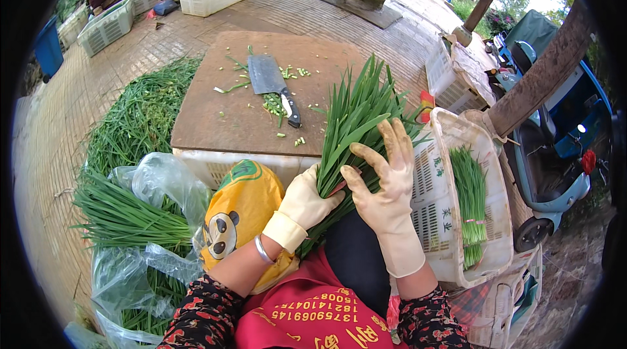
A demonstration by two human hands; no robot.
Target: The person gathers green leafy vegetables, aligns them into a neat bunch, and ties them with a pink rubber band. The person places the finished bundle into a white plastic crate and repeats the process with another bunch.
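My left hand, in a cream rubber glove, grips a bunch of long flat green leaves, which look like garlic chives. The leaf tips point away from me and the lower ends hang over my lap. A reddish strip shows on the bunch beside my left thumb. My right hand, gloved too and stained at the fingertips, is raised along the bunch's right side with fingers spread. Whether its fingertips touch the leaves is unclear. Ahead, a cleaver with a black-and-white handle lies on a brown board among cut stem bits.
Loose leaves are heaped left of the board. Nearer, a clear plastic bag holds more chives. A white plastic crate at right contains a tied bunch. Beyond stand a wooden post and a blue scooter.
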